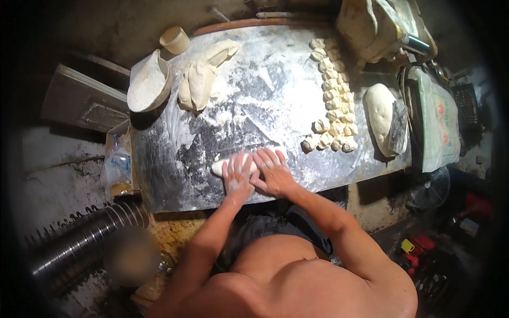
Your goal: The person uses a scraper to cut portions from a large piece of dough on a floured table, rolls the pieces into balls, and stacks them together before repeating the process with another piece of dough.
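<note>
Both palms lie on a dough roll [218, 167] near the front edge of a floured worktable [167, 187]. My left hand [237, 177] is flat on its left part, fingers spread and pointing away from me. Close beside it, my right hand [273, 171] presses the right part, fingers also spread. The hands hide much of the roll; its left tip and a bit at the right show. Small dough pieces [336, 105] stand in rows on the right side of the table. Further back on the left rests a large folded dough piece [199, 83].
A bowl of flour [146, 85] and a small round container [175, 40] stand at the back left. At the right end, a big oval dough [379, 115] has a dark flat piece [397, 127] against it. A long wooden stick [246, 24] lies along the far edge.
</note>
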`<act>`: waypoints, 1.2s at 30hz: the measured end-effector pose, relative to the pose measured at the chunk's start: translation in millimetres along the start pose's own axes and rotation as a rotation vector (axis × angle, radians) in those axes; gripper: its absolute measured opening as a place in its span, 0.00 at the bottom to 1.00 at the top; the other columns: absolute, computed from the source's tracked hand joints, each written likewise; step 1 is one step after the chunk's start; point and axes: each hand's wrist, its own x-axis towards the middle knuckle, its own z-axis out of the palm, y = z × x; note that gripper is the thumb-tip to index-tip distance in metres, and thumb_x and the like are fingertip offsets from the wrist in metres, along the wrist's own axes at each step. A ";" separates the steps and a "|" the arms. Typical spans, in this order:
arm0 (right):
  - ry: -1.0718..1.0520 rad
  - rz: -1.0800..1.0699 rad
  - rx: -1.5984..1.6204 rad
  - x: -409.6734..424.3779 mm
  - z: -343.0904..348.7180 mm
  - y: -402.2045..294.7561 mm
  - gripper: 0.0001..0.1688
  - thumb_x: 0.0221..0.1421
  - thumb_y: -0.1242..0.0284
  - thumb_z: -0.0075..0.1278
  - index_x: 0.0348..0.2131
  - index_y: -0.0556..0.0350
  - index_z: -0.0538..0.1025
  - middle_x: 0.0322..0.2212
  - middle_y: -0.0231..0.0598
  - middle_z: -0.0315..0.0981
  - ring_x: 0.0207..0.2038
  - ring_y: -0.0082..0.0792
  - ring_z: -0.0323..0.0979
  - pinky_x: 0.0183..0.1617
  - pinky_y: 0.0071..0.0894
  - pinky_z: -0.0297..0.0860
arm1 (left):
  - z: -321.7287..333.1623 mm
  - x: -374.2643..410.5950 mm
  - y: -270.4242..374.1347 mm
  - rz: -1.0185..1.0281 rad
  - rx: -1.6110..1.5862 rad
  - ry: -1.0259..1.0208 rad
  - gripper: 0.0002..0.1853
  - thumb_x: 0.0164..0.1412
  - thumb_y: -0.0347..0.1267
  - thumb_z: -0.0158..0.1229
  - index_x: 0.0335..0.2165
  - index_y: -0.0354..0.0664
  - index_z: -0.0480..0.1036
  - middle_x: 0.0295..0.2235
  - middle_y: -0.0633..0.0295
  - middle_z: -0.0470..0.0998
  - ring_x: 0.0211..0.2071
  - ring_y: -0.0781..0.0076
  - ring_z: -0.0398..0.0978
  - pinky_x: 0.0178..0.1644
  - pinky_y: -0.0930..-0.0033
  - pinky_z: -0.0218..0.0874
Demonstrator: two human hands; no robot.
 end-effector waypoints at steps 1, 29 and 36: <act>-0.001 -0.034 -0.024 -13.3 4.5 0.5 0.44 0.59 0.45 0.40 0.62 0.56 0.57 0.63 0.46 0.51 0.66 0.47 0.46 0.69 0.54 0.37 | -2.5 -13.6 1.2 -0.007 -0.017 -0.017 0.35 0.51 0.44 0.60 0.58 0.52 0.62 0.60 0.56 0.58 0.62 0.51 0.53 0.63 0.40 0.39; 0.094 -0.079 0.016 -18.8 7.4 9.6 0.39 0.54 0.55 0.51 0.60 0.50 0.61 0.59 0.46 0.57 0.63 0.49 0.52 0.65 0.57 0.44 | -14.5 -15.7 -18.7 0.058 -0.008 -0.002 0.33 0.55 0.47 0.58 0.57 0.51 0.63 0.56 0.54 0.63 0.58 0.53 0.58 0.63 0.43 0.42; -0.031 0.006 -0.071 -15.4 -43.4 20.2 0.44 0.43 0.59 0.63 0.58 0.47 0.64 0.60 0.47 0.55 0.66 0.48 0.47 0.66 0.59 0.43 | -32.1 -23.0 -11.0 0.061 -0.050 -0.140 0.45 0.46 0.44 0.67 0.60 0.42 0.57 0.59 0.50 0.59 0.60 0.46 0.55 0.61 0.37 0.41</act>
